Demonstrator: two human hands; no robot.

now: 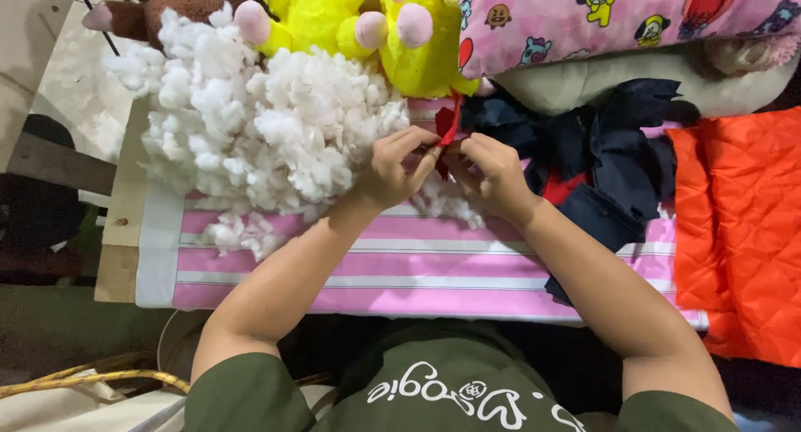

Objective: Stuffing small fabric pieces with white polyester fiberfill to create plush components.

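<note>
Red fabric piece (445,127) lies mid-table, pinched at its edge between the fingers of left hand (396,169) and right hand (492,175). Judged unstuffed: it appears flat, and the white stuffing heap (267,123) sits largely intact just left.

Pink striped cloth (400,269) covers the table (117,257); white stuffing (267,123) lies on it.

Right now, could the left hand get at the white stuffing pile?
Probably yes. The left hand pinches the small red piece together with the right hand, and the stuffing pile lies right beside its knuckles with nothing between, though it would have to let go first.
</note>
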